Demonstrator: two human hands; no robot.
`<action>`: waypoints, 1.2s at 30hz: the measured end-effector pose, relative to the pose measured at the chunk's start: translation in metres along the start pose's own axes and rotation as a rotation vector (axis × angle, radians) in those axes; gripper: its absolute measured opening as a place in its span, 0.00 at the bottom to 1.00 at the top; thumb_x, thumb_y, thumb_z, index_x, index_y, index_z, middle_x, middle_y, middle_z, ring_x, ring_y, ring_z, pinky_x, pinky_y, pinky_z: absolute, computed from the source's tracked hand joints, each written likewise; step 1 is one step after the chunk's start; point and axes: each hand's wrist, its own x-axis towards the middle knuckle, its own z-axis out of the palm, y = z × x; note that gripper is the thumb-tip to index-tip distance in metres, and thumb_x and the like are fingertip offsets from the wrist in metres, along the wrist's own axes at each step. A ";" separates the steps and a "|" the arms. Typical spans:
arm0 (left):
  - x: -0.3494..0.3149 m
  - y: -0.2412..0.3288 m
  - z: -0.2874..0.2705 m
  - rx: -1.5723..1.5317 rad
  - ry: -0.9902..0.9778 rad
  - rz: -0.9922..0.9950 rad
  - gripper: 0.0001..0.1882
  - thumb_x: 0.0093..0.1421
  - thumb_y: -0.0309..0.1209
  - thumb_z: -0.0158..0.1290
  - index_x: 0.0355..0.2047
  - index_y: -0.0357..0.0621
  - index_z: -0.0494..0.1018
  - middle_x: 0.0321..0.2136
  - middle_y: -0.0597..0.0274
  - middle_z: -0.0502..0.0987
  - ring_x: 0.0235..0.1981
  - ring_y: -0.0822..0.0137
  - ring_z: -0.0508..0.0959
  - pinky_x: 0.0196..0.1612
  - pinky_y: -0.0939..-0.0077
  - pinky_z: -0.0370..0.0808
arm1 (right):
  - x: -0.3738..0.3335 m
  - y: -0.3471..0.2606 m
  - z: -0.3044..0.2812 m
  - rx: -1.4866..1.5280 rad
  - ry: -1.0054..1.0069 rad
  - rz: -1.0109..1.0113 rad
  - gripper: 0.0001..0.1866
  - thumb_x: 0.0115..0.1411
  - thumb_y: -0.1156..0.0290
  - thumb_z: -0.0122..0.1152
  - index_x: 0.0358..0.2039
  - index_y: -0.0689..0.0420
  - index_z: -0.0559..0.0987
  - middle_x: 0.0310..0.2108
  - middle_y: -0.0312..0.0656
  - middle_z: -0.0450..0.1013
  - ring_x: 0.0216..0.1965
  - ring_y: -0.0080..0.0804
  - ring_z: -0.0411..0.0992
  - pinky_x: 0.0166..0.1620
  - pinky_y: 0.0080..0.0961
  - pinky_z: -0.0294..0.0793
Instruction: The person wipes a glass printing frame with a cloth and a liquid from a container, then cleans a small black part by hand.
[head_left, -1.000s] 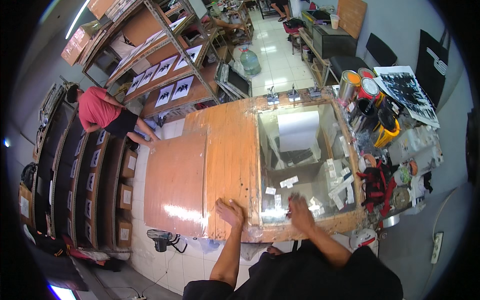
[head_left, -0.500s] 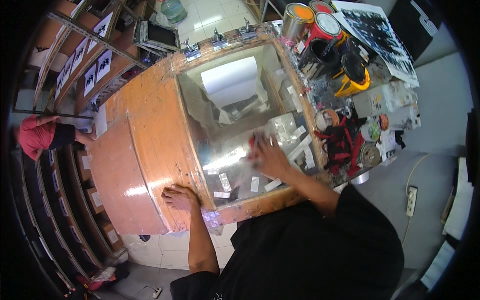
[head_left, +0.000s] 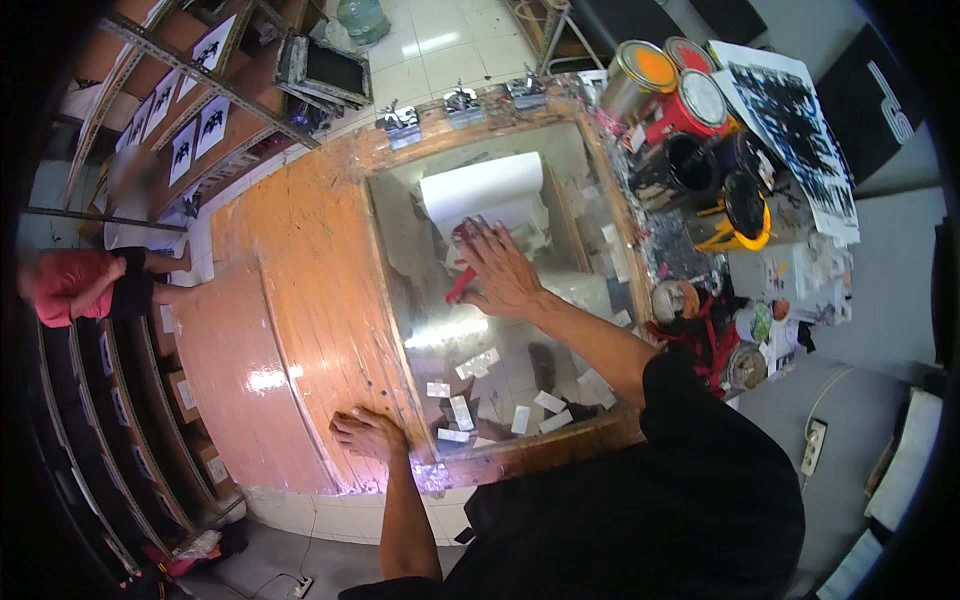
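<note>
The right hand, its grip spread flat, covers part of a red cloth on the glass panel (white strips show nearby); the left hand, grip loosely spread, rests on the wooden tabletop.

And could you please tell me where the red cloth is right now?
In the head view, the red cloth is near the middle, under and left of the fingers of the right hand on the glass pane.
</note>
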 end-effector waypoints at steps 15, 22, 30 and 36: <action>-0.008 -0.003 -0.010 0.012 -0.083 -0.046 0.32 0.72 0.49 0.35 0.63 0.31 0.60 0.62 0.34 0.59 0.61 0.35 0.61 0.60 0.41 0.59 | 0.073 0.073 -0.020 -0.233 -0.055 0.397 0.46 0.60 0.41 0.55 0.68 0.62 0.59 0.70 0.55 0.54 0.72 0.52 0.49 0.72 0.52 0.43; 0.011 0.020 -0.013 -0.135 -0.071 -0.013 0.33 0.69 0.50 0.38 0.60 0.31 0.62 0.62 0.36 0.59 0.63 0.38 0.59 0.62 0.40 0.56 | 0.109 0.006 0.061 0.325 0.165 0.235 0.42 0.61 0.43 0.56 0.65 0.62 0.65 0.73 0.56 0.46 0.74 0.52 0.41 0.74 0.45 0.36; -0.006 0.009 -0.019 -0.094 -0.030 -0.056 0.32 0.69 0.49 0.37 0.59 0.31 0.63 0.61 0.37 0.60 0.61 0.39 0.61 0.61 0.41 0.58 | 0.115 -0.019 0.014 0.143 -0.177 0.151 0.39 0.61 0.45 0.58 0.63 0.60 0.66 0.70 0.52 0.55 0.72 0.47 0.50 0.73 0.44 0.40; -0.003 0.014 -0.015 -0.003 -0.013 -0.014 0.30 0.71 0.49 0.32 0.57 0.31 0.61 0.59 0.36 0.61 0.55 0.38 0.64 0.56 0.42 0.60 | 0.077 0.089 -0.018 -0.226 0.101 0.568 0.53 0.62 0.39 0.52 0.69 0.73 0.49 0.72 0.61 0.46 0.73 0.54 0.43 0.74 0.49 0.32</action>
